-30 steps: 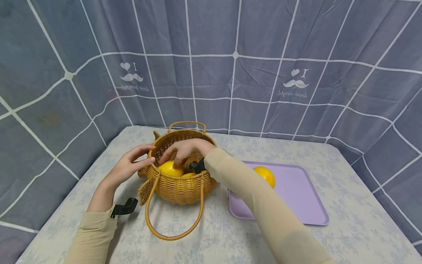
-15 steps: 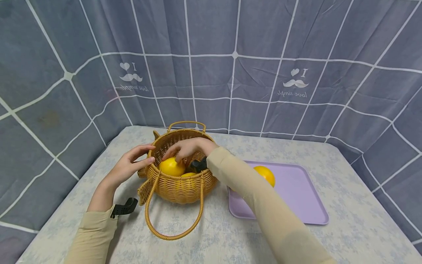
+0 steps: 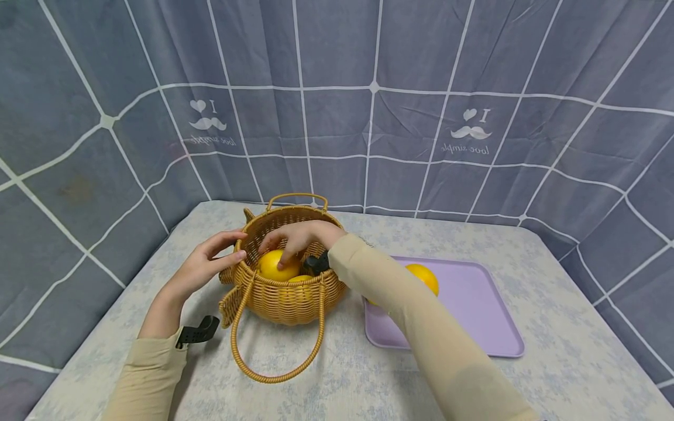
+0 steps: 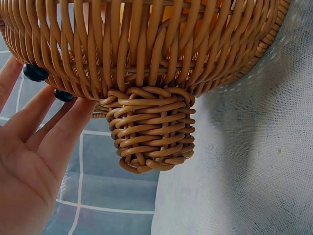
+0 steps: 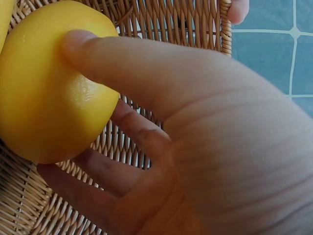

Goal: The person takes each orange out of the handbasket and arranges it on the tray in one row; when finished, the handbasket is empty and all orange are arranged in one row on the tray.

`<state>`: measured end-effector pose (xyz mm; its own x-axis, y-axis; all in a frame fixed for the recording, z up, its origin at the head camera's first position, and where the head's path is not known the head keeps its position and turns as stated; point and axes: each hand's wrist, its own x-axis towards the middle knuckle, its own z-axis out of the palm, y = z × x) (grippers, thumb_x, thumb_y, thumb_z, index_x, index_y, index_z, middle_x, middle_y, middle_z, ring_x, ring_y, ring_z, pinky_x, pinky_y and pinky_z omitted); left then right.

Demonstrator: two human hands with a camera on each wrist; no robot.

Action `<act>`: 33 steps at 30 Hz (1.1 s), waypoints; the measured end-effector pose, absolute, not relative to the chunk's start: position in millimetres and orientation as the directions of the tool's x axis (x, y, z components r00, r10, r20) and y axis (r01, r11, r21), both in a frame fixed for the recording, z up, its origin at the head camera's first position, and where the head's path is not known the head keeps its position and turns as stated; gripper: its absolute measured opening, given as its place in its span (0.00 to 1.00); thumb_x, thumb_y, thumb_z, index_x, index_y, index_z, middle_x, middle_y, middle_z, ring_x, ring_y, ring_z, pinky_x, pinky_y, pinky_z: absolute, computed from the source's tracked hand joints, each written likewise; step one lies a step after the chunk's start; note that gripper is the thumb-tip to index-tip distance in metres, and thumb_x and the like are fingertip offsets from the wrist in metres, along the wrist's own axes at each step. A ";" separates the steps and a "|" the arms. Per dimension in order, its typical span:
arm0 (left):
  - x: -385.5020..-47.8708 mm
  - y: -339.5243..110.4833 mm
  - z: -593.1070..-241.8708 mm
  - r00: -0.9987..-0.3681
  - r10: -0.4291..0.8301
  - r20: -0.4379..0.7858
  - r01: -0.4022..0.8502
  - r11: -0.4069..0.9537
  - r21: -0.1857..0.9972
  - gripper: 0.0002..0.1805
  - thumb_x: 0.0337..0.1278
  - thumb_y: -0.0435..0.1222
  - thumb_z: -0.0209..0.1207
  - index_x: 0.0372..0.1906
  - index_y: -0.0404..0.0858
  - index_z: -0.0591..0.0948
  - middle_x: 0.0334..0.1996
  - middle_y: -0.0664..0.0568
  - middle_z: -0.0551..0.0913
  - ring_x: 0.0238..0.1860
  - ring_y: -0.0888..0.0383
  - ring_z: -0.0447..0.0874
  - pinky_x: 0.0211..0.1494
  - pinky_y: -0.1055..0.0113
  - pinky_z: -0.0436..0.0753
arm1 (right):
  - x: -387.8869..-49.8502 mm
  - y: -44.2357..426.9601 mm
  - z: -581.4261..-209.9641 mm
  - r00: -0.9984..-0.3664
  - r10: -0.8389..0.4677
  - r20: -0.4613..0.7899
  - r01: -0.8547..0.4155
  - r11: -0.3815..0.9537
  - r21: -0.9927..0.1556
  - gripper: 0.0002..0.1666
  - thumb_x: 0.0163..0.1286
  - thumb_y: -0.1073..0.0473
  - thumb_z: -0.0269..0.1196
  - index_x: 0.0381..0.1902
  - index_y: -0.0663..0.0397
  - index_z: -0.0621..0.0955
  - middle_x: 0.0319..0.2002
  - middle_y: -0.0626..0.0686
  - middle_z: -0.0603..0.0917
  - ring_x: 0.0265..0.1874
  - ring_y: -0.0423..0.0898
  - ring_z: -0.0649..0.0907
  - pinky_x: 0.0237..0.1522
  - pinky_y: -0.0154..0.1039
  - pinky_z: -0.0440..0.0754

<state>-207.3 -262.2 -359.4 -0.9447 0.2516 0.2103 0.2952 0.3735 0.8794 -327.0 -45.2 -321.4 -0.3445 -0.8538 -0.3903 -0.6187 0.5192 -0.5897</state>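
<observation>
Inside the wicker basket (image 3: 286, 303), the right hand (image 3: 301, 237) grips a rounded fruit (image 5: 41, 93).

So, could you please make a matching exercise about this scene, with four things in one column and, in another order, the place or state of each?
Things:
1. Woven tan wicker basket
2. Flat lavender rectangular tray
3. Person's bare left hand
4. Person's bare right hand

Place or state:
A. Touching the basket's rim
B. Right of the basket in the head view, partly hidden by a long beige sleeve
C. Holding a smooth, round yellow fruit
D. Open at the top, with a looped handle folded down on the near side

Right pairs: 1-D, 2-B, 3-A, 4-C
</observation>
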 end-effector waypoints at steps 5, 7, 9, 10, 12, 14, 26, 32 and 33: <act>-207.9 -262.2 -360.5 -0.943 0.251 0.220 0.304 0.378 0.875 0.24 0.64 0.39 0.56 0.62 0.35 0.69 0.67 0.42 0.61 0.68 0.44 0.55 0.63 0.43 0.62 | -326.7 -45.8 -322.9 -0.355 -0.828 -0.434 -0.597 0.558 -0.577 0.34 0.58 0.62 0.66 0.63 0.38 0.73 0.62 0.47 0.69 0.54 0.41 0.70 0.48 0.33 0.74; -207.9 -262.0 -361.0 -0.943 0.250 0.221 0.306 0.380 0.873 0.24 0.65 0.39 0.56 0.62 0.35 0.69 0.67 0.42 0.62 0.68 0.44 0.56 0.62 0.43 0.62 | -326.3 -45.3 -323.7 -0.350 -0.818 -0.457 -0.555 0.573 -0.603 0.34 0.57 0.64 0.66 0.62 0.38 0.73 0.61 0.47 0.69 0.51 0.43 0.72 0.45 0.35 0.77; -207.8 -261.8 -361.3 -0.943 0.249 0.220 0.305 0.381 0.873 0.24 0.65 0.39 0.56 0.62 0.35 0.69 0.67 0.42 0.62 0.67 0.44 0.56 0.62 0.43 0.62 | -326.1 -44.7 -324.3 -0.343 -0.811 -0.474 -0.515 0.584 -0.627 0.34 0.56 0.65 0.67 0.60 0.40 0.72 0.59 0.48 0.68 0.49 0.44 0.73 0.43 0.35 0.78; -207.6 -261.8 -361.4 -0.943 0.249 0.219 0.304 0.381 0.873 0.24 0.64 0.39 0.56 0.62 0.35 0.69 0.67 0.42 0.62 0.67 0.44 0.56 0.62 0.43 0.62 | -326.1 -44.3 -324.5 -0.340 -0.807 -0.483 -0.500 0.590 -0.634 0.34 0.57 0.65 0.67 0.60 0.41 0.72 0.59 0.49 0.67 0.48 0.45 0.74 0.42 0.36 0.79; -207.4 -261.6 -361.4 -0.944 0.248 0.218 0.302 0.381 0.874 0.24 0.64 0.39 0.56 0.63 0.35 0.69 0.67 0.43 0.61 0.68 0.44 0.56 0.62 0.44 0.62 | -325.7 -43.5 -324.2 -0.344 -0.797 -0.496 -0.484 0.603 -0.634 0.34 0.56 0.65 0.68 0.60 0.42 0.70 0.59 0.49 0.66 0.48 0.46 0.74 0.41 0.36 0.80; -207.1 -261.5 -361.3 -0.944 0.248 0.216 0.300 0.379 0.876 0.24 0.64 0.39 0.56 0.63 0.35 0.69 0.68 0.43 0.61 0.68 0.45 0.56 0.62 0.44 0.62 | -325.5 -43.2 -323.9 -0.344 -0.796 -0.498 -0.504 0.604 -0.617 0.36 0.57 0.64 0.68 0.62 0.41 0.69 0.62 0.49 0.65 0.50 0.46 0.73 0.44 0.35 0.78; -205.7 -260.8 -360.6 -0.943 0.246 0.225 0.309 0.394 0.865 0.24 0.65 0.39 0.56 0.63 0.36 0.69 0.66 0.43 0.63 0.67 0.45 0.57 0.62 0.45 0.63 | -325.7 -46.6 -323.1 -0.280 -0.774 -0.568 -0.628 0.595 -0.501 0.48 0.60 0.59 0.67 0.73 0.37 0.57 0.69 0.50 0.58 0.55 0.42 0.68 0.50 0.32 0.72; -205.7 -260.6 -360.6 -0.944 0.246 0.221 0.306 0.397 0.865 0.24 0.65 0.39 0.56 0.63 0.36 0.70 0.66 0.44 0.63 0.67 0.45 0.57 0.62 0.45 0.63 | -325.1 -46.1 -321.4 -0.304 -0.780 -0.547 -0.681 0.580 -0.447 0.46 0.59 0.55 0.68 0.72 0.37 0.59 0.71 0.50 0.55 0.63 0.43 0.61 0.57 0.34 0.66; -205.5 -260.7 -360.4 -0.944 0.247 0.220 0.305 0.396 0.866 0.24 0.65 0.39 0.56 0.63 0.36 0.69 0.66 0.44 0.63 0.67 0.45 0.57 0.62 0.45 0.63 | -325.1 -45.9 -321.2 -0.310 -0.783 -0.540 -0.684 0.578 -0.445 0.46 0.59 0.55 0.68 0.72 0.38 0.59 0.71 0.50 0.56 0.64 0.43 0.60 0.58 0.34 0.65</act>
<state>-205.5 -260.7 -360.4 -0.9438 0.2471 0.2197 0.3052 0.3955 0.8662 -325.1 -45.9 -321.2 -0.3097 -0.7826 -0.5400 -0.6845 0.5777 -0.4447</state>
